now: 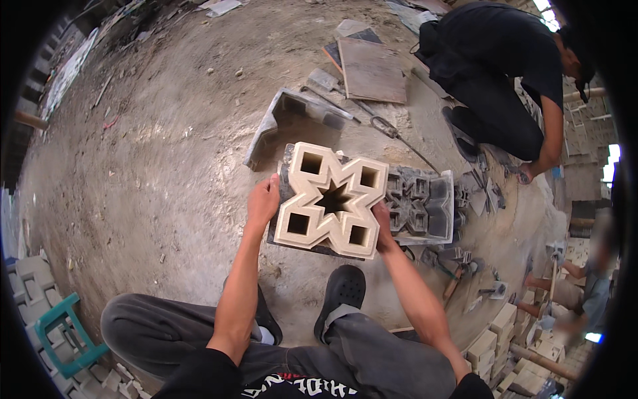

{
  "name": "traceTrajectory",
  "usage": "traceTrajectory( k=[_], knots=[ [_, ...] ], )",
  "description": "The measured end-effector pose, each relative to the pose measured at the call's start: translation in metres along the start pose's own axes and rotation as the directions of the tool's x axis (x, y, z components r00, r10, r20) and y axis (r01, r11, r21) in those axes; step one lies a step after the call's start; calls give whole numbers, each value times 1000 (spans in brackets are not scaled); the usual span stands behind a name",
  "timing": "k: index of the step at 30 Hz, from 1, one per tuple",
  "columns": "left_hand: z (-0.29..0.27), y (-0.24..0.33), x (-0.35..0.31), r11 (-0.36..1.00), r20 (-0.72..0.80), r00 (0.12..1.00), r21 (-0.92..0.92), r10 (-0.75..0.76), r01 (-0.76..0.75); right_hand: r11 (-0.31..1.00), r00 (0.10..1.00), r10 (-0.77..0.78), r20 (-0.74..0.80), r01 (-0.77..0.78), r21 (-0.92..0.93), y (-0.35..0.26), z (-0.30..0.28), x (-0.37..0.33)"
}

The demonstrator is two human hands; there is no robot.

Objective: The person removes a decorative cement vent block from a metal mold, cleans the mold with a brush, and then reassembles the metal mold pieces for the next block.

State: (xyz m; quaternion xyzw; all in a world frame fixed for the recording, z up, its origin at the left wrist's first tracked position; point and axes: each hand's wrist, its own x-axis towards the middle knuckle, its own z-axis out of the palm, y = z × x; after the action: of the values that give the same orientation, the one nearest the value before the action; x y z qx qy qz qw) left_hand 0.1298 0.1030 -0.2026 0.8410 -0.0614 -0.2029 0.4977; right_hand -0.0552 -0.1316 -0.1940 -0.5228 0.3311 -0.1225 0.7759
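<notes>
Between my two hands is a pale cream breeze block (302, 199) with a star-shaped opening in its middle and a square hole in each corner lobe. A dark flat board (282, 247) shows beneath it. My left hand (264, 198) grips the left edge, thumb on top. At the right side, my right hand (383, 227) holds on, its fingers partly hidden by the block. Just right of it lies a grey metal mould (444, 206) with matching cavities. An angled metal mould piece (299, 110) rests on the ground beyond the block.
Flat boards (372, 70) and a trowel (323, 80) lie ahead. A co-worker in black (498, 73) crouches at upper right, hand near the ground. Hand tools (454, 282) lie to the right, with stacked blocks (488, 346) behind. A green plastic stool (63, 336) stands at left.
</notes>
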Motion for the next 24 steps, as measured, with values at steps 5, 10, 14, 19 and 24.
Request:
traceTrajectory(
  k=[5,10,14,19,24],
  knots=[
    [-4,6,6,957,-10,996,280,86,-80,991,1000,9,-8,-10,-136,2,8,5],
    [12,-18,20,991,1,998,117,63,-62,977,1000,-26,1,26,-212,6,1,7],
    [14,-31,25,991,13,996,-100,86,-84,876,988,-153,18,144,-461,5,5,9],
    [24,-26,17,984,68,996,-176,54,-41,900,988,-22,-155,-48,-434,25,-16,16],
    [16,-11,11,982,15,999,-186,49,-46,900,976,-56,-210,-42,-435,31,-13,22]
  ],
)
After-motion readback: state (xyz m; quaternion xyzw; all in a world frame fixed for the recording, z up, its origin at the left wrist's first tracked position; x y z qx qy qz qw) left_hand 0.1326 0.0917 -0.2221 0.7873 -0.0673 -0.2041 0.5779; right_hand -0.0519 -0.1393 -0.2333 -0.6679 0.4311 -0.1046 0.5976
